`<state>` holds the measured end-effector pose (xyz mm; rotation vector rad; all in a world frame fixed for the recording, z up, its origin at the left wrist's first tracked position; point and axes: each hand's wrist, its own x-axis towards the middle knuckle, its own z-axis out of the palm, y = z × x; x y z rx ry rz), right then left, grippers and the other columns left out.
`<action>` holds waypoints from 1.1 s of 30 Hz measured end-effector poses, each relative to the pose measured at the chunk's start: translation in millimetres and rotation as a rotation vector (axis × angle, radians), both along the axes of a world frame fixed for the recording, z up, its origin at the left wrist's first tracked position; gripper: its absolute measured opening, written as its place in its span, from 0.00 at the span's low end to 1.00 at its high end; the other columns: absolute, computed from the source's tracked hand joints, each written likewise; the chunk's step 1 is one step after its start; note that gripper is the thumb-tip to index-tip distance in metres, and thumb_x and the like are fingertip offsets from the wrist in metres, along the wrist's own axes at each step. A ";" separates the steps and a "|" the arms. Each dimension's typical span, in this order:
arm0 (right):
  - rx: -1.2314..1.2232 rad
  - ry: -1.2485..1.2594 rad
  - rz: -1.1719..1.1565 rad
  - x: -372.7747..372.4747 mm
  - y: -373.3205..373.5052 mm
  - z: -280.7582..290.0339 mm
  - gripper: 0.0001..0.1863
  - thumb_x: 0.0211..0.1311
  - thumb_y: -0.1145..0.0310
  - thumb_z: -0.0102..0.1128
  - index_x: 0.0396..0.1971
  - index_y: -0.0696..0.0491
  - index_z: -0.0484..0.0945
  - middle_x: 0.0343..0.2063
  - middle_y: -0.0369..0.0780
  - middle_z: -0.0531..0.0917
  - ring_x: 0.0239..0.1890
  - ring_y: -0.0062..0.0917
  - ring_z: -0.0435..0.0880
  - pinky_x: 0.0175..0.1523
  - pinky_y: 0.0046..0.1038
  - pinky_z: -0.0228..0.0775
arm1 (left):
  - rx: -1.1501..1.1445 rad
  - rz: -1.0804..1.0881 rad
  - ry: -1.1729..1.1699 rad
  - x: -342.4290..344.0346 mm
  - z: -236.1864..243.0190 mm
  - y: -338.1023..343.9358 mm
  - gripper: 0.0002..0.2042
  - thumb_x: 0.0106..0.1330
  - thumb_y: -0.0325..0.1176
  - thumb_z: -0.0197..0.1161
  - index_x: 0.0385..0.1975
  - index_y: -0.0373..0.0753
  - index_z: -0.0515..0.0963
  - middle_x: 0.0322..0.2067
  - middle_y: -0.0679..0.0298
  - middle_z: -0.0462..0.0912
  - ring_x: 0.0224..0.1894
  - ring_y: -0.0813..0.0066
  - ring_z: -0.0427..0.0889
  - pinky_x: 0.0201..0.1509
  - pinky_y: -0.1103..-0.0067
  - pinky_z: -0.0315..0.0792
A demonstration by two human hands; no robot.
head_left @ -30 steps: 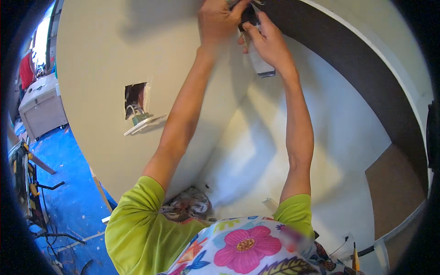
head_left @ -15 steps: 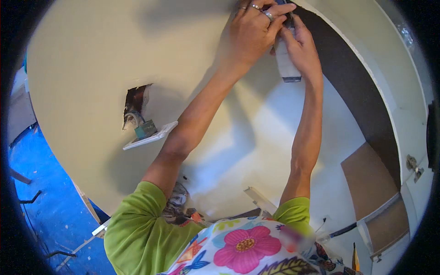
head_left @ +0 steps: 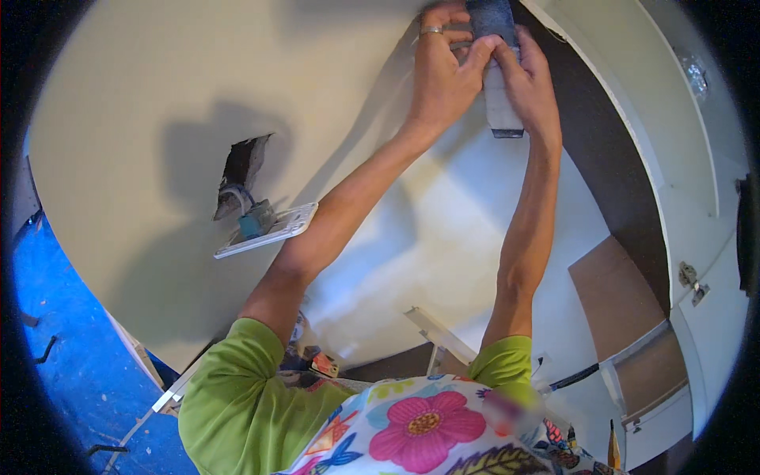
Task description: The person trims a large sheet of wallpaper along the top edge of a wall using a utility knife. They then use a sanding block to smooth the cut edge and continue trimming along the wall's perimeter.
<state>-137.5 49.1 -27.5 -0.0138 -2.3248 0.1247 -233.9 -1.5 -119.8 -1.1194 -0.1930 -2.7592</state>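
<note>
Wall plate (head_left: pixel 290 227) dangles at centre-left of the frame; at upper centre the left hand (head_left: pixel 445 81) pinches a dark sheet (head_left: pixel 492 19) atop a pale block (head_left: pixel 502 109), long axis nearly upright; the right hand (head_left: pixel 537 91), closer, grips the block's right side.

Bare hands, two: left hand (head_left: pixel 445 83), right hand (head_left: pixel 535 95). Long pale dark-ended block (head_left: pixel 503 111), one. Dark blue-grey flat piece (head_left: pixel 492 19), one. White rectangular plate (head_left: pixel 286 227), one. Dark wall opening (head_left: pixel 243 166), one. Lime-green sleeves (head_left: pixel 237 376), two.
</note>
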 end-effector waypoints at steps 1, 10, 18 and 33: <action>-0.066 0.001 0.031 -0.7 -2.6 -1.7 0.18 0.76 0.61 0.59 0.57 0.56 0.75 0.40 0.35 0.84 0.40 0.14 0.81 0.43 0.21 0.74 | -0.002 -0.024 -0.007 2.2 -1.2 0.1 0.23 0.70 0.31 0.68 0.59 0.29 0.68 0.50 0.51 0.80 0.47 0.64 0.83 0.49 0.71 0.78; -0.001 -0.051 -0.063 -5.8 -31.2 -0.8 0.18 0.76 0.59 0.58 0.56 0.55 0.75 0.37 0.34 0.84 0.34 0.13 0.80 0.37 0.20 0.72 | -0.060 0.444 -0.064 -4.6 -2.4 -0.6 0.23 0.70 0.31 0.65 0.61 0.30 0.69 0.52 0.44 0.79 0.54 0.50 0.80 0.59 0.63 0.73; -0.176 -0.070 0.067 26.5 -32.4 -15.1 0.15 0.76 0.61 0.56 0.54 0.53 0.71 0.30 0.37 0.84 0.25 0.18 0.82 0.30 0.22 0.74 | -0.146 1.043 -0.002 -9.4 8.7 -35.6 0.18 0.70 0.28 0.62 0.59 0.36 0.74 0.51 0.44 0.80 0.54 0.43 0.79 0.58 0.59 0.74; -0.073 -0.043 -0.007 53.0 -13.8 -33.1 0.12 0.76 0.63 0.53 0.51 0.54 0.70 0.29 0.44 0.87 0.26 0.28 0.87 0.34 0.33 0.78 | -0.045 1.052 0.295 -35.6 15.1 -23.6 0.10 0.63 0.27 0.67 0.43 0.44 0.85 0.38 0.56 0.84 0.41 0.56 0.86 0.45 0.67 0.80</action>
